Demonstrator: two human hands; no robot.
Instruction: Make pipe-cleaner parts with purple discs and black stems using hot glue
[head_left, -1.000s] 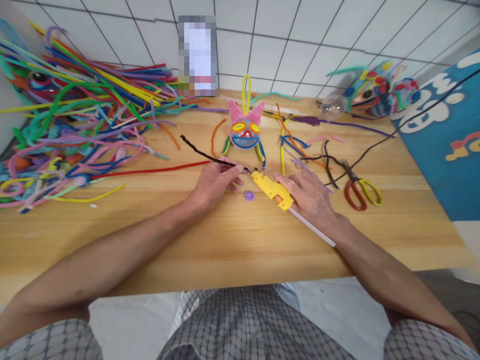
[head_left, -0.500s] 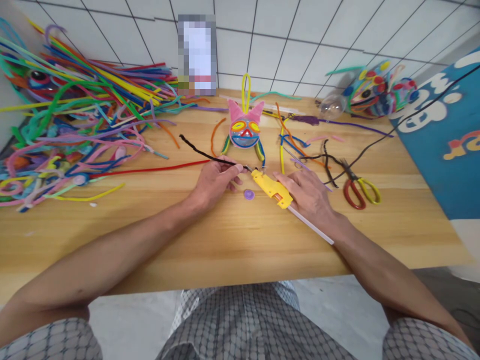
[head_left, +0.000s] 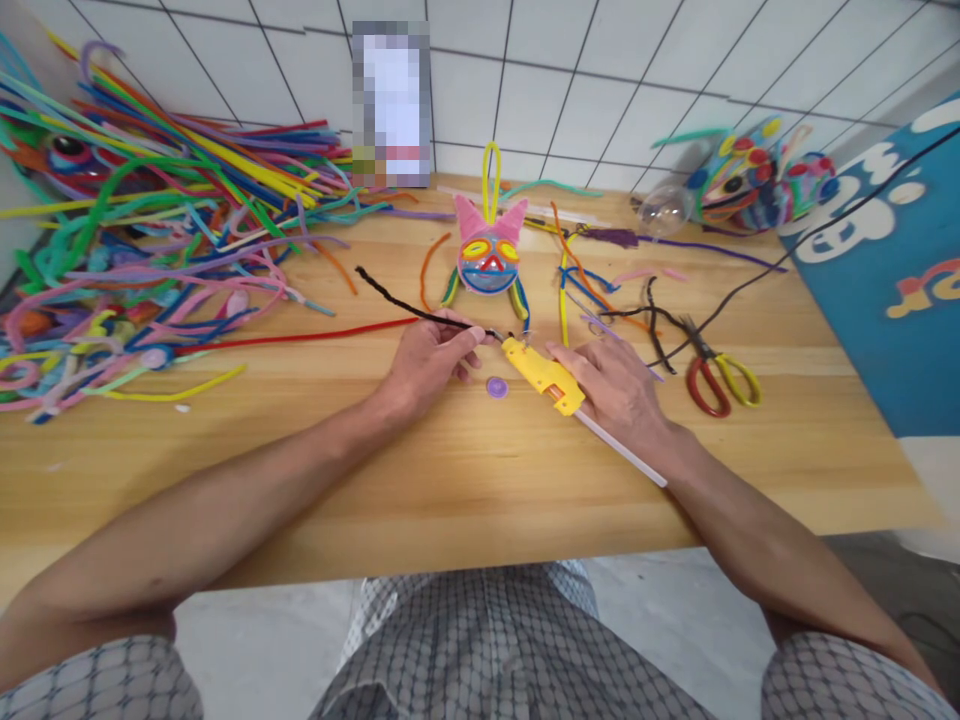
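Observation:
My left hand point(head_left: 427, 362) rests on the wooden table point(head_left: 480, 470) and pinches one end of a black pipe cleaner point(head_left: 394, 298) that runs up and to the left. My right hand point(head_left: 619, 388) is wrapped round a yellow glue gun point(head_left: 541, 374) with a white glue stick point(head_left: 622, 452) poking out behind. The gun's nozzle meets the pinched end of the black pipe cleaner. A small purple disc point(head_left: 496, 387) lies on the table just below the nozzle. Behind both hands stands a pipe-cleaner cat face point(head_left: 487, 255) with pink ears.
A large heap of coloured pipe cleaners point(head_left: 150, 230) covers the table's left side. Red and yellow scissors point(head_left: 712, 378) lie to the right, near loose pipe cleaners and a black cord point(head_left: 750, 285). A colourful craft figure point(head_left: 757, 180) sits at the back right by the tiled wall.
The hands and the glue gun hold nearly the same position. The view has shifted very slightly.

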